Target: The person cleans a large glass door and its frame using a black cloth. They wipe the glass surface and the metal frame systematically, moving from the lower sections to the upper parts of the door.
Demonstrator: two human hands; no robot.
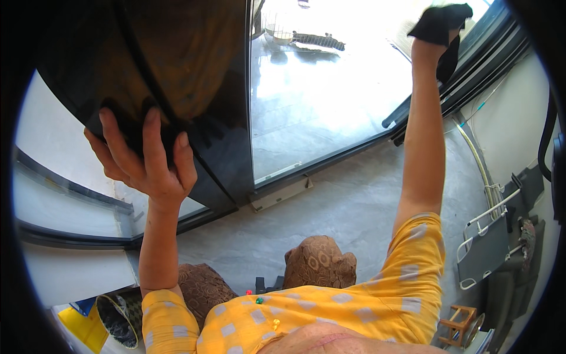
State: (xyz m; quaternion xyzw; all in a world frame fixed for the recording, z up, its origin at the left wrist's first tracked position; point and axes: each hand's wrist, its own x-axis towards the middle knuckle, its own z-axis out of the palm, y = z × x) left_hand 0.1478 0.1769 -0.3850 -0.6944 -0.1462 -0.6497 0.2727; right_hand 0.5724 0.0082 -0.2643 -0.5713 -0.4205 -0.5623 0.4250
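My left hand (146, 155) has its fingers spread against a glossy dark door panel (212, 88), whose surface mirrors the yellow shirt. A dark patch lies between the fingers; whether it is a reflection or an object is unclear. At the upper right, my right arm reaches far out, and a black cloth (442, 26) covers most of my right hand (435, 44). Part of the cloth hangs down beside the wrist. The hand is near the dark frame of a glass door (482, 57); contact with it cannot be made out. The fingers are hidden.
Beyond a large glass pane (327, 106) is a bright floor with a wire rack (305, 42). A pale block (283, 194) lies by the frame's foot. On the right stand a folding frame with grey fabric (484, 252) and a small wooden stand (460, 325). A patterned bin (119, 318) is lower left.
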